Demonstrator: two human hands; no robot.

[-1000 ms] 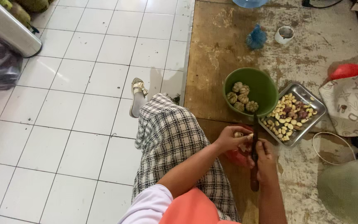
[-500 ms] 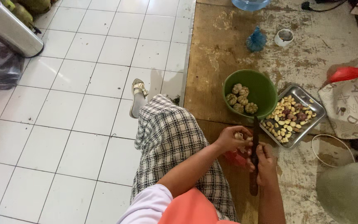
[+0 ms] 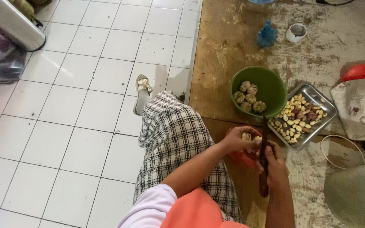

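1. Gripping a pale peeled fruit piece [image 3: 246,136], left hand [image 3: 239,139] is curled shut around it, over a red bowl [image 3: 241,157]
2. Right hand [image 3: 273,162] is closed on a dark knife [image 3: 263,166], blade tip touching the fruit piece
3. Green bowl [image 3: 271,86] and metal tray [image 3: 313,95] sit just beyond both hands

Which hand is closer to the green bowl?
Left. The left hand sits just below the green bowl; the right hand, gripping the knife, is farther down.
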